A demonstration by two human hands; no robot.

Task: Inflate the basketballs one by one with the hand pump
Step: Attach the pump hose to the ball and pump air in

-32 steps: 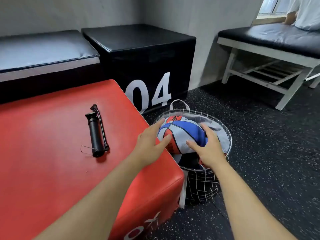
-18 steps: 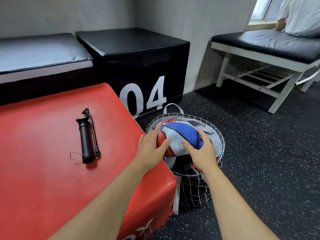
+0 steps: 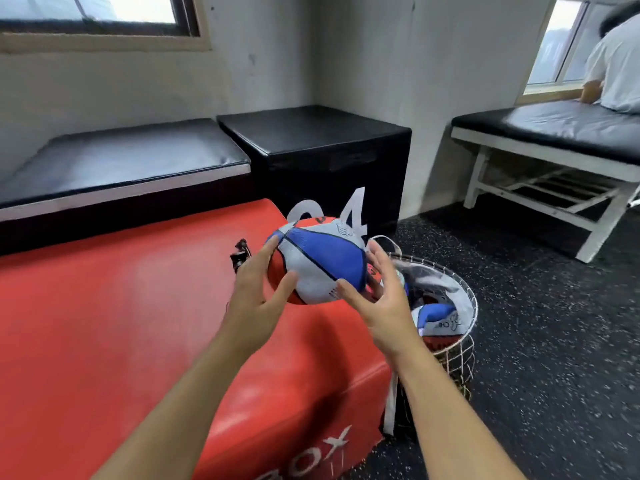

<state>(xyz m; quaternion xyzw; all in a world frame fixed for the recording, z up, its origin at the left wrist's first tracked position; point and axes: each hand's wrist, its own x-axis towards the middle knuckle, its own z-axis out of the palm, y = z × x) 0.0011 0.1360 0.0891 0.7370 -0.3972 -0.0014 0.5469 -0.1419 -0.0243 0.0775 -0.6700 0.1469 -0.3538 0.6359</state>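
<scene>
A soft, part-flat red, white and blue basketball [image 3: 318, 261] is held up in the air between my two hands, above the right edge of the red box [image 3: 121, 323]. My left hand [image 3: 256, 296] cups its left side, thumb on the front. On the right side, my right hand [image 3: 377, 299] holds it with the thumb against its lower front. The black hand pump [image 3: 239, 256] lies on the red box, mostly hidden behind my left hand. More flat balls [image 3: 436, 317] lie in the wire basket [image 3: 465, 299] on the floor.
A black box marked 04 [image 3: 322, 154] stands behind the red box, with a black padded bench [image 3: 121, 164] to its left. A white-framed bench [image 3: 554, 133] stands at the right with a person [image 3: 616, 64] sitting on it. The floor is dark speckled rubber.
Both hands have lifted the basketball out of the wire basket and up to the left, over the red box's edge. The pump is now partly hidden behind my left hand.
</scene>
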